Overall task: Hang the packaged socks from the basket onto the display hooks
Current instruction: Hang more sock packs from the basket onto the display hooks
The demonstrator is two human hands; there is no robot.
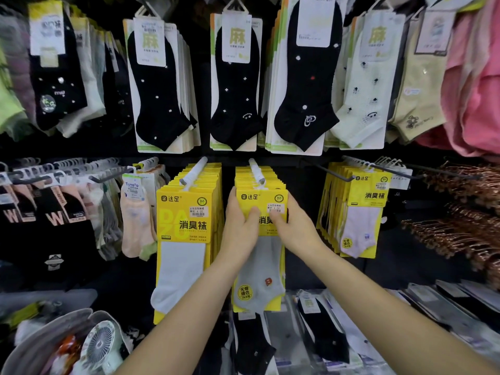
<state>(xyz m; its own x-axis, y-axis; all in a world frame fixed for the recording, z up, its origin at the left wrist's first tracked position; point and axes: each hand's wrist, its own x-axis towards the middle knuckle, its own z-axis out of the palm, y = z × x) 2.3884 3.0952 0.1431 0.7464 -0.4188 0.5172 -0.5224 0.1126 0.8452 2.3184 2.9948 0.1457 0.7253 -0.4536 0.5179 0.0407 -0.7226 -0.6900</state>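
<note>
Left hand: my left hand (pixel 239 226) grips the left edge of a yellow sock pack (pixel 259 201). The thumb lies on the front of the card and the fingers curl behind it.
Right hand: my right hand (pixel 293 228) grips the right edge of the same pack, with the thumb pressed on the front just below the price sticker.
Sock pack: a yellow card with a grey ankle sock below it, held upright just past centre, toward 12 o'clock. It is the front piece of a stack of matching yellow cards.
Hook: a white display hook (pixel 257 170) juts toward me at 12 o'clock from the pack. The top of the card meets the hook's tip, but I cannot tell whether it is threaded on.
Left neighbour: at 9 o'clock from my hands hangs a full stack of yellow packs with a white sock (pixel 186 212), on its own white hook (pixel 192 173).
Right neighbour: at 3 o'clock, well apart, hangs another stack of yellow packs with a pale pink sock (pixel 366 196).
Upper row: at 12 o'clock hang carded black ankle socks (pixel 235 87), with pale ones beside them to the right.
Far right: at 3 o'clock are bunches of copper-coloured hangers (pixel 460 226).
Lower shelf: at 5 o'clock, flat sock packs (pixel 324 328) lie loose under my right forearm.
Lower left: at 7 o'clock sits a grey container (pixel 40 334) holding a small white fan (pixel 98 345).
</note>
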